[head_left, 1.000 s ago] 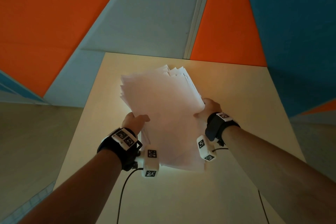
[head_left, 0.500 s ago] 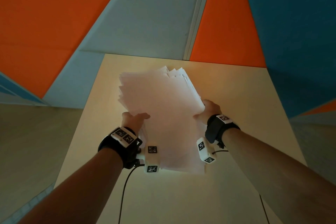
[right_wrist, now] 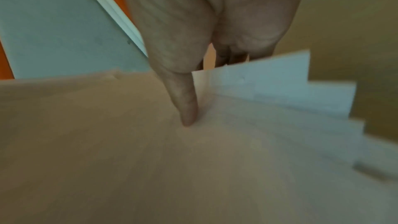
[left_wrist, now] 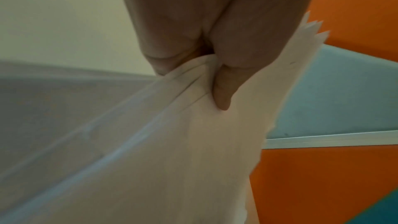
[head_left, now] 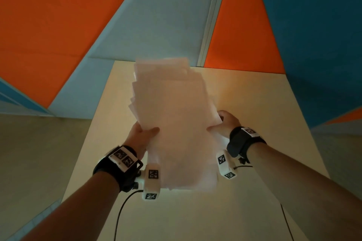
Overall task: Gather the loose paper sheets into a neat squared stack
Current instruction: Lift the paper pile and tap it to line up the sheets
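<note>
Nearest the camera, two bare forearms reach forward over a pale wooden table (head_left: pixel 254 211); each wrist carries a black strap with a white block printed with square black-and-white markers, and a thin black cable (head_left: pixel 117 219) trails from the left one down across the tabletop; no box, tray or other container shows in any view, so the sheets are held by the hands alone.

Just beyond the wrists, the left hand (head_left: pixel 140 136) grasps the left edge of the paper stack (head_left: pixel 176 123), thumb laid across the top sheet; the left wrist view shows that thumb (left_wrist: pixel 223 89) pressing into the paper and the sheets bunched into folds under it, with the other fingers hidden behind the stack; the right hand (head_left: pixel 225 123) grips the right edge in the same way, its thumb (right_wrist: pixel 187 101) flat on the top sheet and the remaining fingers curled behind, only partly visible.

The stack is lifted clear of the table and tilted with its far end raised; its edges are not aligned; sheets step out unevenly along the left side and at the far end, and the right wrist view shows staggered corners (right_wrist: pixel 301 91) fanning out.

Beyond the table's far edge stand wall panels in orange (head_left: pixel 49 25), pale grey-blue (head_left: pixel 166 15) and deep blue (head_left: pixel 313 35), with a pale vertical strip (head_left: pixel 213 15) between two of them.
</note>
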A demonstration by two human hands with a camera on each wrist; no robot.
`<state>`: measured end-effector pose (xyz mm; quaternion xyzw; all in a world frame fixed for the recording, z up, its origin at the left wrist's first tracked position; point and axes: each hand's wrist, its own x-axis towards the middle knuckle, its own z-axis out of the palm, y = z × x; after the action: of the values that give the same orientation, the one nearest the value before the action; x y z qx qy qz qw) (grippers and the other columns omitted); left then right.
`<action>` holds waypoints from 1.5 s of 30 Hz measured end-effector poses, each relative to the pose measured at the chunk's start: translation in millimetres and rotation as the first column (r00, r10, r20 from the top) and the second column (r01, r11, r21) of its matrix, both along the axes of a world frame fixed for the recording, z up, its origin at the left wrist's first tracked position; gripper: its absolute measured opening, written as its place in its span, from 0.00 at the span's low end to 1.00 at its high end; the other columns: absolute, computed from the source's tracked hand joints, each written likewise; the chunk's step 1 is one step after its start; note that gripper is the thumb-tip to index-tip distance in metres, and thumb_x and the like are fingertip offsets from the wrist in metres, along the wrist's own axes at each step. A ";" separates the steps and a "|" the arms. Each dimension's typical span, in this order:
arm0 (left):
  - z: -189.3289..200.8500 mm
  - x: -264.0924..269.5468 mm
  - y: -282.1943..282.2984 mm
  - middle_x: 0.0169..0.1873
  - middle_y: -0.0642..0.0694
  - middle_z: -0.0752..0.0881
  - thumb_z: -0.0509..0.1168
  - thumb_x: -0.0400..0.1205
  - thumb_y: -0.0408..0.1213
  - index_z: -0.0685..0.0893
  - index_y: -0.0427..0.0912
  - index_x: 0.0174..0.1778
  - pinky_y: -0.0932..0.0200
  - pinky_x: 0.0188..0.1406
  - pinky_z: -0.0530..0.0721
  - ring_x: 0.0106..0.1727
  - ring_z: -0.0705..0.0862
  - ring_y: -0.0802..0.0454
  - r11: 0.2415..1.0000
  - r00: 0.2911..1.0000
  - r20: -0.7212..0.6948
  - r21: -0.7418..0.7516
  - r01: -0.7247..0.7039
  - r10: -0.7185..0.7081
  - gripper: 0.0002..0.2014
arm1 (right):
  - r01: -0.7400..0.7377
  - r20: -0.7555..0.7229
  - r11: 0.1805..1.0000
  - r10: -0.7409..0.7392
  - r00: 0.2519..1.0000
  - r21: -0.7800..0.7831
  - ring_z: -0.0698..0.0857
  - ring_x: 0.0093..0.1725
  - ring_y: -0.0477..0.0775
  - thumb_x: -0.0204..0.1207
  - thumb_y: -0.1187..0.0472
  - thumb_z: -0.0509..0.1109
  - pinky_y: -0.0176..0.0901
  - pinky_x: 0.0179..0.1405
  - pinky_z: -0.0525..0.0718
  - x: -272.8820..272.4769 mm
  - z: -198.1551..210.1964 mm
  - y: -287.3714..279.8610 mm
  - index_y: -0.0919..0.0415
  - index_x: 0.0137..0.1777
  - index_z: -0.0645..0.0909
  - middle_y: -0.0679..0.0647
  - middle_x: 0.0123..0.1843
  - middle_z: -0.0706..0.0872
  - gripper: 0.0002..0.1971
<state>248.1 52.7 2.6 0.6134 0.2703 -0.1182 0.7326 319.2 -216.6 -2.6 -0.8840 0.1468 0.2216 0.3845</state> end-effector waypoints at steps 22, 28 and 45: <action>78.5 -13.3 -9.7 0.48 0.43 0.91 0.72 0.72 0.29 0.87 0.39 0.50 0.47 0.59 0.82 0.56 0.87 0.40 0.998 0.929 0.370 -0.056 0.030 -0.008 0.11 | 0.072 0.416 0.906 -0.261 0.871 0.418 0.69 0.22 0.50 0.64 0.57 0.86 0.34 0.26 0.76 -58.1 112.8 -42.7 0.64 0.29 0.73 0.55 0.30 0.64 0.23; 68.8 -23.0 -12.2 0.46 0.42 0.90 0.78 0.63 0.25 0.87 0.41 0.46 0.43 0.58 0.83 0.53 0.87 0.39 0.996 0.936 0.350 -0.094 0.000 0.033 0.17 | 0.098 0.345 0.906 -0.255 0.903 0.412 0.66 0.20 0.51 0.60 0.54 0.88 0.44 0.30 0.76 -80.6 98.1 -48.9 0.63 0.23 0.68 0.52 0.23 0.64 0.29; 88.0 -35.1 -16.4 0.54 0.33 0.89 0.81 0.59 0.29 0.88 0.40 0.53 0.36 0.62 0.83 0.57 0.88 0.35 0.995 0.870 0.485 -0.008 0.102 -0.085 0.26 | 0.080 0.280 0.783 -0.314 0.907 0.617 0.93 0.54 0.56 0.63 0.74 0.84 0.55 0.59 0.89 -109.5 85.9 -36.0 0.59 0.56 0.88 0.57 0.52 0.94 0.22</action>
<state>213.0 36.3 90.6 0.6235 0.0464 -0.0010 0.7805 209.7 -252.6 83.3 -0.7240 0.0889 0.0442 0.6826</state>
